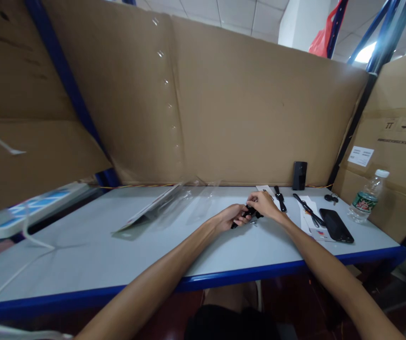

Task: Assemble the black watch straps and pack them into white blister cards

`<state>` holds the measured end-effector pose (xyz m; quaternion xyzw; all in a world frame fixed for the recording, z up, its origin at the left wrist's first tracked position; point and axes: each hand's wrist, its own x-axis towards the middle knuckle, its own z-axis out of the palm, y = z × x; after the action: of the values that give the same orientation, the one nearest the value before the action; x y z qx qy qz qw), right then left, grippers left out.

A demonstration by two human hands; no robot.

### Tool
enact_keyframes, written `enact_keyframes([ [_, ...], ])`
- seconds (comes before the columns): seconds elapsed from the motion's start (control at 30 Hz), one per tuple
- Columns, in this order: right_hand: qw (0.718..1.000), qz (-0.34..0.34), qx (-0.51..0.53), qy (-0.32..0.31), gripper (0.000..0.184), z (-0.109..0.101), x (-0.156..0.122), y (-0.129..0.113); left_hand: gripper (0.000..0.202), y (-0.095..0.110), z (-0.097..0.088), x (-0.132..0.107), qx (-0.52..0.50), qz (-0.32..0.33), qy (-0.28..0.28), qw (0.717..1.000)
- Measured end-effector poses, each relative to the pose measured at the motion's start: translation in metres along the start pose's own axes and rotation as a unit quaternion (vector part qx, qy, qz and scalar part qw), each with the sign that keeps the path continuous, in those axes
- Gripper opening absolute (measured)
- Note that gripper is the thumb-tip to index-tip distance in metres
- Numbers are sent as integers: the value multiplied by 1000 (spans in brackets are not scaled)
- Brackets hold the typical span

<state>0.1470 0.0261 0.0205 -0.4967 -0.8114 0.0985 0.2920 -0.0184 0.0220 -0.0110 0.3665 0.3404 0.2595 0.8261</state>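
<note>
My left hand and my right hand meet over the middle of the grey table. Both are closed on a small black object, likely a watch with a strap; only bits of it show between the fingers. A black smartwatch lies flat just right of my right hand. Behind it, a white card rests on the table.
A black phone lies on white papers with a black strap. A water bottle, a small black box and clear plastic bags are here too. Cardboard walls surround the table. A white cable runs at the left.
</note>
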Motion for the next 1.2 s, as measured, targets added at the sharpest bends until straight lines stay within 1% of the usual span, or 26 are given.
enact_keyframes([
  [0.13, 999, 25, 37, -10, 7, 0, 3, 2, 10, 0, 1, -1, -11, -18, 5, 1000],
  [0.23, 998, 39, 39, -15, 6, -1, 3, 2, 9, 1, 3, -2, -15, -23, 13, 1000],
  [0.4, 999, 12, -44, 9, 12, -3, -2, -2, 9, 3, 6, -5, -33, -17, 21, 999],
  [0.57, 994, -24, -102, 7, 16, -2, -4, -6, 10, 5, 12, -8, -38, -6, 28, 999],
  [0.7, 993, -18, -115, 1, 17, -1, -4, -8, 22, 6, 19, -13, -6, 8, 21, 1000],
  [0.83, 993, -6, -116, -2, 17, -1, -5, -8, 30, 5, 19, -14, 5, 3, 22, 1000],
  [1.0, 995, -2, -102, -6, 17, -2, -5, -8, 30, 3, 13, -10, -13, -3, 13, 1000],
  [1.1, 996, -13, -86, -5, 18, -5, -5, -8, 30, 3, 14, -10, -1, 1, 19, 1000],
  [1.2, 997, -40, -59, -2, 21, -11, -3, -5, 31, 3, 16, -11, 12, 5, 36, 999],
])
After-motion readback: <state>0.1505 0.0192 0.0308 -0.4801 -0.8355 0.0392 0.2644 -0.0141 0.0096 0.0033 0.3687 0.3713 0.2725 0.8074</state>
